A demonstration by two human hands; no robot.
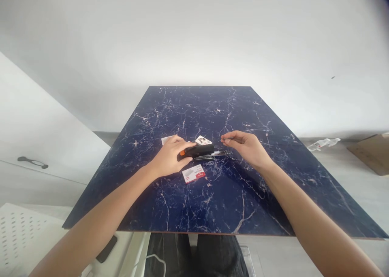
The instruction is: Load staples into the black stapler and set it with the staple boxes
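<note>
A black stapler (199, 150) with an orange end lies opened on the dark blue marble table (212, 204), its metal tray sticking out to the right. My left hand (170, 157) is closed around the stapler's rear. My right hand (246, 145) hovers just right of the tray, its thumb and forefinger pinched on a thin strip that looks like staples (228, 139). A small red and white staple box (193, 173) lies in front of the stapler. Another small box (203, 140) sits just behind it.
A white slip of paper (166, 139) peeks out behind my left hand. White cabinet (33, 147) stands to the left, a cardboard box (372, 151) and a clear plastic bottle (322, 144) lie on the floor to the right. A perforated white surface (21, 232) is at lower left.
</note>
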